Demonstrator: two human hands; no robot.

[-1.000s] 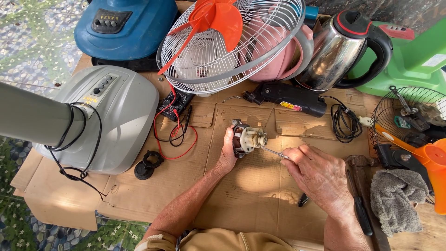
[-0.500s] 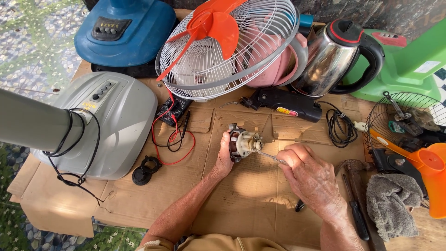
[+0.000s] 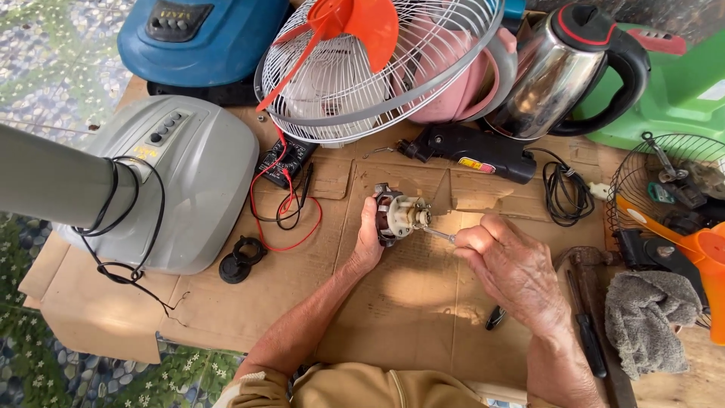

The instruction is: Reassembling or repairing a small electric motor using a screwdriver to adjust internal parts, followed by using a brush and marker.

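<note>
My left hand grips a small fan motor with copper windings and holds it just above the cardboard. My right hand is closed around a thin metal tool, a screwdriver, whose tip touches the motor's front end. Both hands sit near the middle of the work surface.
A grey fan base with a pole and black cord lies at the left. A wire fan grille with an orange blade, a multimeter with red and black leads, a steel kettle, a grey rag and hand tools surround the hands.
Both hands and the motor stay together in about the same place; the view has shifted slightly. The screwdriver remains against the motor.
</note>
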